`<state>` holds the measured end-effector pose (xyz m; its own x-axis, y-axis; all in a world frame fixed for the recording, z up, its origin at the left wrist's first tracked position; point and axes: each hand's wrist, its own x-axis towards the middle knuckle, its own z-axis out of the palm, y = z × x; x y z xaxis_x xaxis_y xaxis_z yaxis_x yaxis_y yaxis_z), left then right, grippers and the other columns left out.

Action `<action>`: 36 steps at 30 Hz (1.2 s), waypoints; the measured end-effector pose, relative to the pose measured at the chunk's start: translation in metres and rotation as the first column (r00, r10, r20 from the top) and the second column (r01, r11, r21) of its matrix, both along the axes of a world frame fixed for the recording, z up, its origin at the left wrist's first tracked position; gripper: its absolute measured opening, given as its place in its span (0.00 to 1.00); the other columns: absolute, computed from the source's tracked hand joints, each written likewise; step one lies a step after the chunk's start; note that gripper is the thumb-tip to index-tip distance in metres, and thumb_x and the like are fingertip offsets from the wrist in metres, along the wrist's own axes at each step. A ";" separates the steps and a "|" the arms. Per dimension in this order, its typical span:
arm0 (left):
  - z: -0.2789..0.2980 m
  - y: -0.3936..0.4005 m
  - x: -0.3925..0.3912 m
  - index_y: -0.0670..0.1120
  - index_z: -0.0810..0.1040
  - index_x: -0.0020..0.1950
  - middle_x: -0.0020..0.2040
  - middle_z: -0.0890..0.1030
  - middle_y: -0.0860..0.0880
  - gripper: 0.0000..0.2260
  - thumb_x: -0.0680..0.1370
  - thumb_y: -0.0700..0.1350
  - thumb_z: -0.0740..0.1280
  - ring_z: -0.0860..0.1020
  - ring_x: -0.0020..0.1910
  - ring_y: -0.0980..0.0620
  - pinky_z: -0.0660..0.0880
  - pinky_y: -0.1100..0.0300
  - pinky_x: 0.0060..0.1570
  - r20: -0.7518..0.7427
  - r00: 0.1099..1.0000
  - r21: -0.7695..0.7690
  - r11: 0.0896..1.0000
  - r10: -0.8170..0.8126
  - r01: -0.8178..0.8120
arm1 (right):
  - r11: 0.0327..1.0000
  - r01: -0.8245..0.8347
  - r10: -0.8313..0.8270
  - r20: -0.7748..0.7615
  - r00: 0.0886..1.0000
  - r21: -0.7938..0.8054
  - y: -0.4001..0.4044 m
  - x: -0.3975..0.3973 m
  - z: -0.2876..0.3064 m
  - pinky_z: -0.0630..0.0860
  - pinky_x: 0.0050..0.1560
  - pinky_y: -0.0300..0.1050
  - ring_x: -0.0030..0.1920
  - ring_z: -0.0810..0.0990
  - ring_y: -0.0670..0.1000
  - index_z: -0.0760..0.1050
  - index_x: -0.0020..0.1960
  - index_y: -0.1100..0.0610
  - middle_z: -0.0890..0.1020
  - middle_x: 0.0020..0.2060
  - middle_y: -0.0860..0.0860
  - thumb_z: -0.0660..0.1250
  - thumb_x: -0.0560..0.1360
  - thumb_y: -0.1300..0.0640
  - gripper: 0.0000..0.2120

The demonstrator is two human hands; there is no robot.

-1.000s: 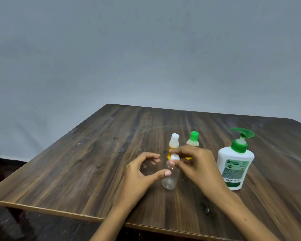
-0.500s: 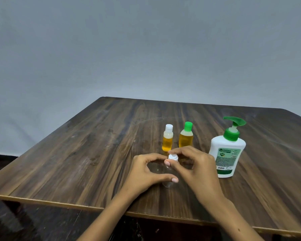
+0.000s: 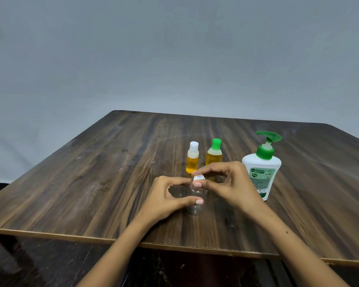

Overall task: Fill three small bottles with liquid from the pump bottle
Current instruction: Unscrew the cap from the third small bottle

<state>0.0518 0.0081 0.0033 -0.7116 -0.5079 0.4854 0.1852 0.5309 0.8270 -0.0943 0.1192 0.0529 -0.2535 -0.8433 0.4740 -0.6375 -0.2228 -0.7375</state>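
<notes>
With left hand [image 3: 166, 197] gripping the empty bottle [image 3: 195, 200] and right hand [image 3: 226, 183] pinching its cap [image 3: 199, 178], a loose grip risks tipping.

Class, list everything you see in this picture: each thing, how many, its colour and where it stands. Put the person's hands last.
Clear empty plastic bottle: one, see-through, near table edge, between the hands.
Small white cap: one, white, on that bottle's top.
White-capped bottle of yellow liquid: one, behind the hands.
Green-capped bottle of yellow liquid: one, right of it.
White pump bottle with green pump: one, far right.
Dark wooden table: one, brown.
Grey wall: behind.
Left hand: grips the clear bottle.
Right hand: pinches the cap.
</notes>
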 end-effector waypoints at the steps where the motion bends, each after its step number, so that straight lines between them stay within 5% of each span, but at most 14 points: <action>1: 0.000 0.000 0.000 0.45 0.85 0.56 0.52 0.86 0.54 0.16 0.69 0.41 0.78 0.82 0.56 0.57 0.76 0.64 0.57 0.006 1.000 0.003 1.000 -0.012 0.012 | 0.999 -0.051 0.051 0.011 0.999 0.012 0.001 -0.003 0.002 0.80 0.49 0.42 0.46 0.84 0.45 0.84 0.48 0.58 0.86 0.42 0.48 0.76 0.68 0.63 0.09; 7: -0.001 0.002 -0.002 0.46 0.84 0.56 0.53 0.86 0.53 0.15 0.70 0.41 0.78 0.82 0.57 0.56 0.75 0.63 0.59 0.014 0.999 0.050 0.998 -0.036 0.035 | 0.977 -0.191 0.202 -0.144 0.969 0.091 0.009 -0.011 0.014 0.73 0.61 0.37 0.60 0.77 0.41 0.81 0.58 0.56 0.82 0.57 0.45 0.71 0.74 0.64 0.13; 11: -0.001 0.004 -0.002 0.51 0.84 0.53 0.50 0.86 0.56 0.15 0.69 0.40 0.78 0.82 0.55 0.58 0.73 0.70 0.54 -0.002 1.000 0.038 0.999 -0.017 0.017 | 0.995 0.065 -0.089 -0.441 0.893 -0.071 0.005 -0.007 0.007 0.78 0.48 0.46 0.49 0.80 0.39 0.82 0.52 0.50 0.83 0.48 0.41 0.74 0.69 0.46 0.14; 13: -0.001 0.003 -0.001 0.47 0.84 0.56 0.52 0.86 0.54 0.16 0.70 0.39 0.78 0.82 0.55 0.57 0.74 0.68 0.55 0.006 0.999 0.044 0.999 -0.032 0.032 | 0.998 0.041 -0.055 -0.508 0.860 -0.039 0.003 -0.006 0.008 0.78 0.45 0.47 0.46 0.80 0.41 0.82 0.49 0.50 0.82 0.45 0.41 0.74 0.70 0.49 0.09; 17: 0.000 0.003 -0.001 0.43 0.83 0.58 0.53 0.85 0.52 0.17 0.70 0.38 0.77 0.82 0.56 0.55 0.75 0.64 0.57 0.001 0.999 0.068 0.996 -0.051 0.050 | 0.983 -0.127 0.166 -0.347 0.923 0.131 0.006 -0.013 0.021 0.73 0.59 0.34 0.58 0.78 0.38 0.83 0.55 0.54 0.83 0.54 0.44 0.71 0.71 0.67 0.16; 19: -0.001 0.004 -0.001 0.44 0.83 0.59 0.53 0.85 0.53 0.18 0.70 0.38 0.77 0.82 0.56 0.55 0.75 0.66 0.56 -0.007 0.999 0.069 0.997 -0.036 0.037 | 0.991 -0.069 0.108 -0.372 0.922 0.118 0.005 -0.013 0.020 0.75 0.58 0.40 0.56 0.78 0.38 0.81 0.57 0.51 0.82 0.54 0.43 0.73 0.72 0.56 0.14; 22: -0.001 0.004 -0.002 0.45 0.83 0.58 0.51 0.86 0.53 0.19 0.68 0.37 0.78 0.83 0.53 0.55 0.76 0.66 0.54 -0.025 1.000 0.057 0.998 -0.010 0.011 | 0.993 0.111 -0.072 -0.506 0.859 0.046 0.001 -0.005 0.013 0.78 0.44 0.51 0.46 0.79 0.42 0.80 0.50 0.48 0.80 0.45 0.41 0.68 0.69 0.39 0.16; 25: -0.001 0.004 -0.003 0.45 0.81 0.55 0.48 0.86 0.50 0.18 0.67 0.37 0.79 0.84 0.51 0.54 0.76 0.65 0.53 -0.047 0.999 0.083 0.997 -0.001 0.005 | 0.998 0.037 -0.008 -0.461 0.887 0.054 -0.003 -0.006 0.014 0.78 0.44 0.52 0.45 0.80 0.43 0.82 0.48 0.49 0.82 0.43 0.42 0.72 0.71 0.52 0.06; 27: -0.001 0.005 -0.003 0.45 0.80 0.52 0.47 0.86 0.50 0.17 0.66 0.37 0.80 0.84 0.50 0.53 0.76 0.65 0.53 -0.057 0.998 0.085 0.996 0.005 0.000 | 0.992 -0.009 0.059 -0.405 0.912 0.123 -0.002 -0.010 0.019 0.77 0.51 0.46 0.51 0.80 0.42 0.83 0.53 0.50 0.84 0.48 0.41 0.73 0.71 0.60 0.11; 31: -0.001 0.004 -0.004 0.47 0.80 0.46 0.45 0.86 0.51 0.14 0.65 0.36 0.80 0.84 0.49 0.55 0.76 0.67 0.50 -0.065 0.998 0.087 0.996 0.022 -0.016 | 0.994 0.103 -0.076 -0.495 0.866 0.026 -0.002 -0.006 0.015 0.77 0.45 0.49 0.48 0.79 0.42 0.81 0.50 0.48 0.81 0.46 0.41 0.72 0.70 0.44 0.12; 33: -0.002 0.004 -0.004 0.46 0.81 0.46 0.46 0.86 0.51 0.13 0.65 0.37 0.80 0.84 0.49 0.54 0.76 0.66 0.50 -0.061 0.998 0.084 0.996 0.023 -0.017 | 0.992 0.125 -0.101 -0.539 0.836 0.007 -0.003 -0.006 0.013 0.77 0.42 0.51 0.44 0.78 0.44 0.80 0.47 0.49 0.80 0.43 0.42 0.74 0.70 0.47 0.09; 36: -0.003 0.002 -0.005 0.45 0.82 0.47 0.48 0.86 0.49 0.13 0.66 0.39 0.80 0.84 0.50 0.53 0.76 0.64 0.52 -0.067 0.998 0.070 0.997 0.019 -0.015 | 0.995 0.005 0.039 -0.443 0.896 0.098 -0.001 -0.015 0.018 0.78 0.51 0.45 0.51 0.81 0.41 0.83 0.52 0.48 0.83 0.49 0.40 0.74 0.71 0.59 0.12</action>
<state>0.0473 0.0097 0.0004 -0.6692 -0.5540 0.4952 0.2335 0.4759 0.8479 -0.1096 0.1179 0.0711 -0.0206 -0.8916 0.4523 -0.9001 -0.1804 -0.3966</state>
